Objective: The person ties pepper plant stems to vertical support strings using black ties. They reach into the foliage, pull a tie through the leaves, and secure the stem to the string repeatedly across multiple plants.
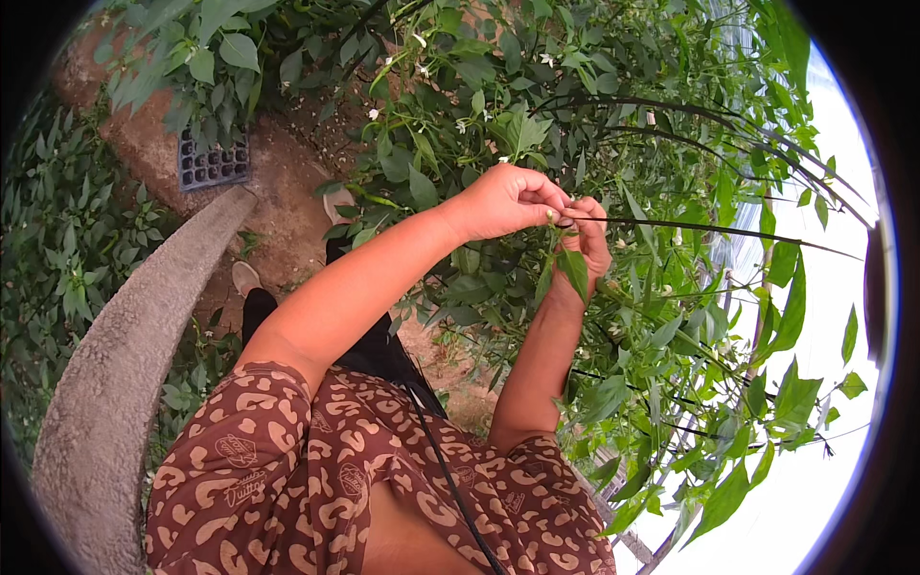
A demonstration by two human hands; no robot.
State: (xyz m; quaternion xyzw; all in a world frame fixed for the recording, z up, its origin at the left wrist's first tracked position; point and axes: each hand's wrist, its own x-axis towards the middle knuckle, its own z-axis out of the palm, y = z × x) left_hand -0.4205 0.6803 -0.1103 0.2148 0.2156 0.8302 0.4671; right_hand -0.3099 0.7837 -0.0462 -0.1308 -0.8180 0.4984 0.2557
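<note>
My left hand reaches in from the left, thumb and fingers pinched at the end of a thin black cord or strip. The cord runs nearly straight from the fingers toward the bright right side. Close against it is my right hand, fingers bent around the same spot. A pepper plant's stem tip with a small green bud and leaves hangs between the two hands. Exactly which fingers grip the cord and which the stem is partly hidden. Pepper plants with white flowers surround both hands.
More dark curved cords cross the foliage at upper right. Translucent plastic sheeting stands behind the leaves. At left lie a rough concrete beam and a black seedling tray on bare soil. My shoes stand below.
</note>
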